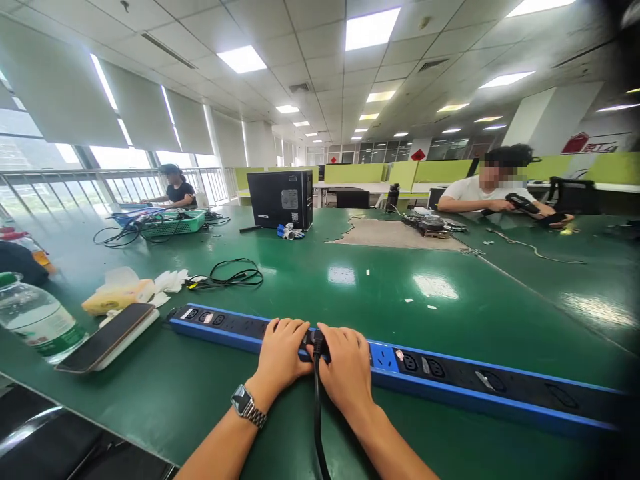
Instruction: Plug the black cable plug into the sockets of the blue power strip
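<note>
Curling half-closed, left hand and right hand are holding the plug, probably stiff, best gripped by its body.

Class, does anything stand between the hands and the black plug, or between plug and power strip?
Nothing visible does. The left hand and right hand flank the plug at the power strip, partly hiding where plug meets strip.

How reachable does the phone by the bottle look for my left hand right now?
Probably yes. Only green tabletop shows between your left hand and the phone, on the near side of the power strip. The hand would first have to come off the power strip, beside the black plug.
</note>
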Tool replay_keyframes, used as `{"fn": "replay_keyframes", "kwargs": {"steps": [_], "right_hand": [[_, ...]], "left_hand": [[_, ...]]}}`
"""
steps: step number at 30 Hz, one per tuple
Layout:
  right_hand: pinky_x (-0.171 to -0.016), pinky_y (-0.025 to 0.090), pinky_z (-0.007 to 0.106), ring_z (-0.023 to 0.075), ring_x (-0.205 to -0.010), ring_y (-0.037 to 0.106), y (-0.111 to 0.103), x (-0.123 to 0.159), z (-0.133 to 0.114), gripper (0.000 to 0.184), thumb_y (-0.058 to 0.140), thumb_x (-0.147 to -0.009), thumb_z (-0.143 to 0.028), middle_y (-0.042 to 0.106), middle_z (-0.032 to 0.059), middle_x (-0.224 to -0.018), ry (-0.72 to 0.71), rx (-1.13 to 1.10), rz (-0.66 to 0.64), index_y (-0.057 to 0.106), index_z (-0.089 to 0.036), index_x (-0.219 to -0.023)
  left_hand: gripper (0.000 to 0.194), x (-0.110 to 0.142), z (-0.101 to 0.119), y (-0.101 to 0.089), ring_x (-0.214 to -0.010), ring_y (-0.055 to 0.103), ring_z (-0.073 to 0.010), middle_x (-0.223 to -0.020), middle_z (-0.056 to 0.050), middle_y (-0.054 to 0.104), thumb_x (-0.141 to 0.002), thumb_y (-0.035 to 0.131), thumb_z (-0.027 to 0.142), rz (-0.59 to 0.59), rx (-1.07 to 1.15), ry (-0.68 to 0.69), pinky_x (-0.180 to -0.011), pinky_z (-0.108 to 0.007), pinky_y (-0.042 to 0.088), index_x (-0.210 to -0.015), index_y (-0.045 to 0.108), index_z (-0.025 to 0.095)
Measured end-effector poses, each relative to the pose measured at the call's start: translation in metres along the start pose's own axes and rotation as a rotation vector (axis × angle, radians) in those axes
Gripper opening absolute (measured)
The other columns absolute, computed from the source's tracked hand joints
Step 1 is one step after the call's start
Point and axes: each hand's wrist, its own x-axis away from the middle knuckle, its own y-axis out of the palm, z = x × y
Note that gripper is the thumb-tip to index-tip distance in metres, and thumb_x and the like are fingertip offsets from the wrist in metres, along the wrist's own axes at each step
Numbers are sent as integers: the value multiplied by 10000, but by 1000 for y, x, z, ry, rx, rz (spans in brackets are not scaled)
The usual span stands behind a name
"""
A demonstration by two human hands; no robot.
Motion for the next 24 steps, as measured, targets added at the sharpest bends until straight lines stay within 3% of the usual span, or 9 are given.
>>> {"fn": "replay_keyframes", "kwargs": {"steps": [8,19,22,24], "right_hand": [[-979,321,439,253,-1043,553,3,-1,2,325,543,-867,-299,698,65,-1099,21,-15,23,609,-226,-1177],[-944,330,429,239,-1005,546,2,-2,-4,232,562,-879,-358,702,49,-1034,63,-60,42,631,-232,-1061],[-931,343,428,232,-987,552,1,-4,-6,200,553,-887,-337,703,36,-1023,48,-143,97,629,-239,-1044],[-924,365,409,218,-980,559,-4,-8,-6,222,540,-896,-343,694,38,-1041,62,-238,211,614,-234,-1074]], "left_hand": [[478,0,1,0,-1106,557,-282,-1189,-75,659,-724,631,290,3,-25,9,-1037,-471,317,-1196,603,212],[441,0,-2,0,-1107,567,-290,-1204,-84,660,-755,603,237,18,-79,70,-985,-452,363,-1194,611,197],[432,-1,-3,1,-1110,569,-289,-1203,-79,660,-759,631,276,20,-90,75,-986,-451,362,-1186,615,210],[443,-1,-6,3,-1113,570,-291,-1193,-82,663,-758,663,352,21,-92,75,-991,-454,356,-1178,616,219]]}}
